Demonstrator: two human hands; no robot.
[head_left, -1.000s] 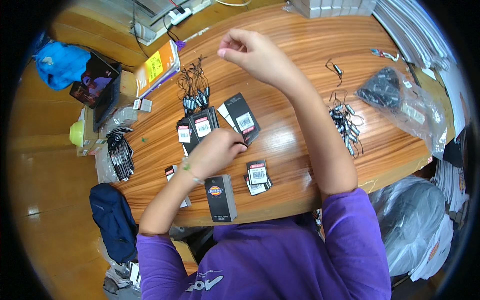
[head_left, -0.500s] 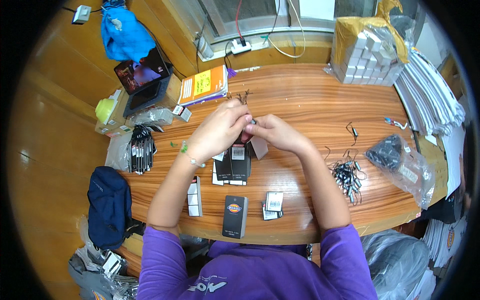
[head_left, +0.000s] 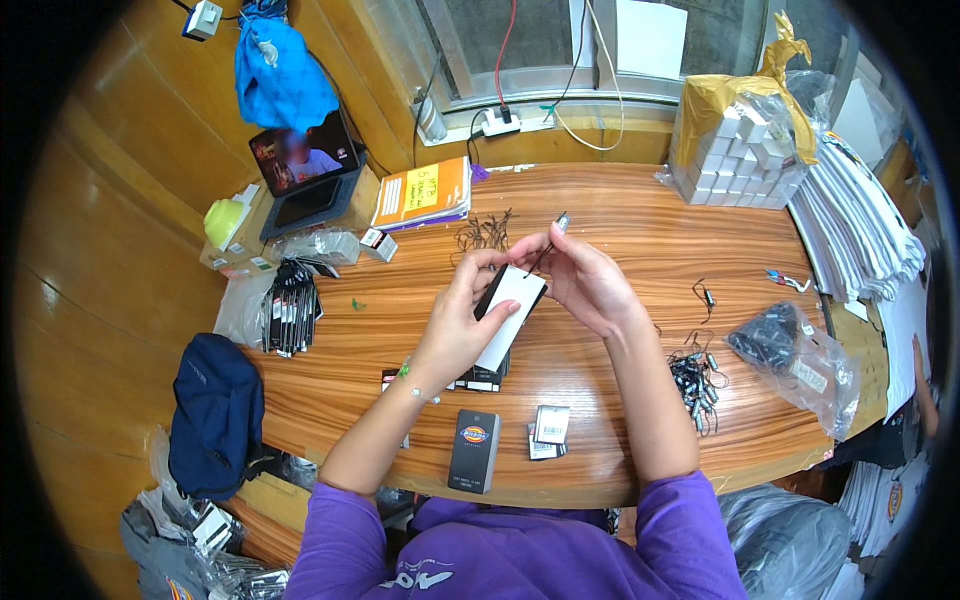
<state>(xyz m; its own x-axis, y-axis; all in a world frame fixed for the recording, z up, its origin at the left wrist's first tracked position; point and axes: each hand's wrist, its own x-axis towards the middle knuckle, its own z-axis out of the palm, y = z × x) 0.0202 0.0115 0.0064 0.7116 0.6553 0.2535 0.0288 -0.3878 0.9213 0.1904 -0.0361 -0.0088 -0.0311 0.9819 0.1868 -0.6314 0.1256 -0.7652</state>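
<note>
My left hand (head_left: 455, 330) grips a hang tag with its thumb on the white face (head_left: 512, 318); a black layer shows behind it. A black string loops from the tag's top end. Between the fingertips of my right hand (head_left: 595, 285) is that string's small dark-and-silver seal (head_left: 562, 221). Under my left hand, black tags (head_left: 484, 380) lie partly hidden on the table. Nearer to me are a neat stack of black hang tags (head_left: 472, 455) with an oval emblem and several small barcode cards (head_left: 550, 426).
Seal strings lie in a pile (head_left: 695, 385), beside a clear bag of black strings (head_left: 770, 340). More strings (head_left: 485, 230) lie beyond my hands. At the back right stands a box of white blocks (head_left: 735, 160). Notebooks (head_left: 422, 195) and a tablet (head_left: 305, 160) are at the left.
My hands have moved apart slightly, and the hang tag now tilts with its white face up. My right hand has drawn the seal up and away from it. The view has shifted.
</note>
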